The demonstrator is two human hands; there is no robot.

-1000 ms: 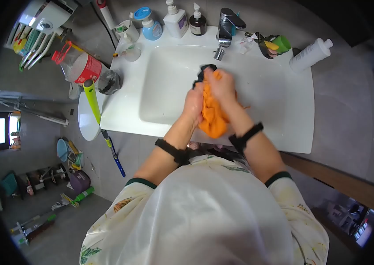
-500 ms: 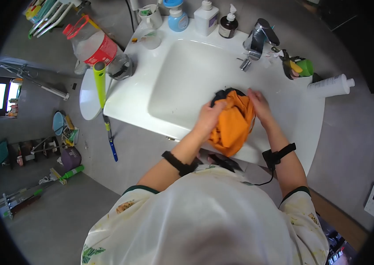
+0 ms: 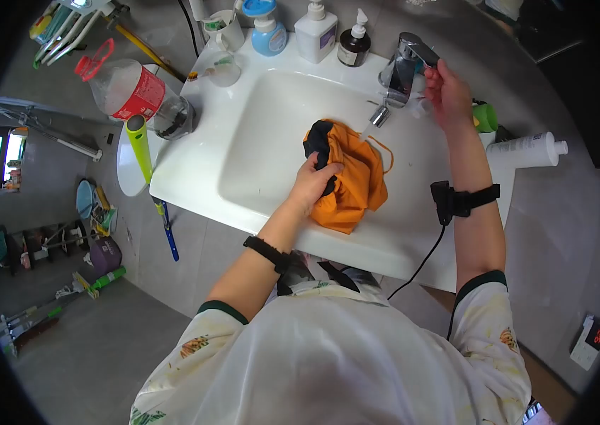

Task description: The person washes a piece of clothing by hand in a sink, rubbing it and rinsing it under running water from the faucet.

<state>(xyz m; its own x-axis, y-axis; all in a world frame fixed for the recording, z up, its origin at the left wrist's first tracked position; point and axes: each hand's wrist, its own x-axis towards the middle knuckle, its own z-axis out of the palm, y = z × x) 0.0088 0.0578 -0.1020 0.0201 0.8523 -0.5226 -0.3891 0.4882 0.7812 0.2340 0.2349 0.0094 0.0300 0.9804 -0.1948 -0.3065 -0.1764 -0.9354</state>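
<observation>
An orange and black cloth (image 3: 357,188) with a thin orange cord lies bunched in the white sink (image 3: 257,152). My left hand (image 3: 312,182) grips its left side, where the black part shows, with the thumb over the orange. My right hand (image 3: 450,95) is raised to the chrome faucet (image 3: 400,71), its fingers curled at the lever's end. Under the spout, a pale streak that looks like running water reaches the cloth.
Along the back rim stand a blue pump bottle (image 3: 267,32), a white pump bottle (image 3: 316,32) and a dark pump bottle (image 3: 354,46). A large plastic bottle (image 3: 137,95) is at the left, a white bottle (image 3: 527,150) and green cup (image 3: 484,117) at the right.
My right hand has let go of the cloth and moved up to the faucet lever. The cloth has shifted left and up under the spout, and a streak like water now shows.
</observation>
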